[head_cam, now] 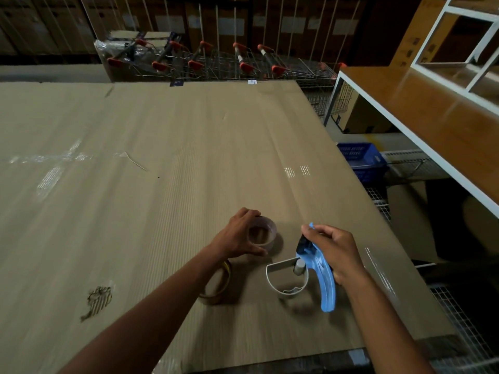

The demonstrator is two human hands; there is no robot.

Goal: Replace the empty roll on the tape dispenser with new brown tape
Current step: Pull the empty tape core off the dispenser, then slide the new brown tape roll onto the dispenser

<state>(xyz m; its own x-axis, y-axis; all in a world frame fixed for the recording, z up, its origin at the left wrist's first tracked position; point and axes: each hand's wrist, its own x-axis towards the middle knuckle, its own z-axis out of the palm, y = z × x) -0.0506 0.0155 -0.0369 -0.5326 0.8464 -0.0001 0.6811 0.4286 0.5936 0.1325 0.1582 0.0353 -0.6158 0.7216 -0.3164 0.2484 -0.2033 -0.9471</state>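
Note:
A roll of brown tape (266, 233) lies flat on the cardboard-covered table (162, 163), and my left hand (240, 236) is closed around its left side. My right hand (336, 252) holds the blue tape dispenser (325, 282) by its body, with the blue handle pointing toward me. The dispenser's grey metal roll guard (286, 279) is open and has no roll in it. A thin, empty-looking cardboard roll core (218, 286) lies on the table under my left forearm, partly hidden by it.
A torn patch (98, 299) marks the cardboard at lower left. Shopping carts (216, 63) line the table's far edge. To the right stand a wooden shelf with a white frame (421, 125), a blue basket (361, 157) and wire racks below.

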